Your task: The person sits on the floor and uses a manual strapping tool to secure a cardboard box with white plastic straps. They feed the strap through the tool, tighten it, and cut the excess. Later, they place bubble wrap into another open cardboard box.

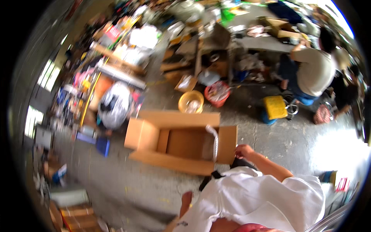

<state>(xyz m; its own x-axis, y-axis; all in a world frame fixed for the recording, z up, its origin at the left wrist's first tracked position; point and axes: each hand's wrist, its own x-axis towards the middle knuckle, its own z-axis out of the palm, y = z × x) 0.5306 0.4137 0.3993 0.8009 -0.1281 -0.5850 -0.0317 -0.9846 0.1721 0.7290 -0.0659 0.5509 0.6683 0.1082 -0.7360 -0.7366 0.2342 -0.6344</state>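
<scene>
A large open cardboard box (185, 143) stands on the floor in front of me, with its flaps spread outward. Over its right end hangs a twisted whitish strip (214, 145), which looks like a rope or rolled plastic. My right hand (243, 151) is at the outer edge of the right flap, its fingers curled closed; whether they grip the flap cannot be made out. Lower down, my left hand (187, 198) hangs beside my body, away from the box. It is blurred and its fingers do not show clearly.
Beyond the box stand a yellow basin (191, 102) and a red basket (217, 94). A stuffed plastic bag (114, 104) and a blue dustpan (102, 146) are at the left. A seated person (315, 69) works at a cluttered table near a yellow-topped stool (275, 107).
</scene>
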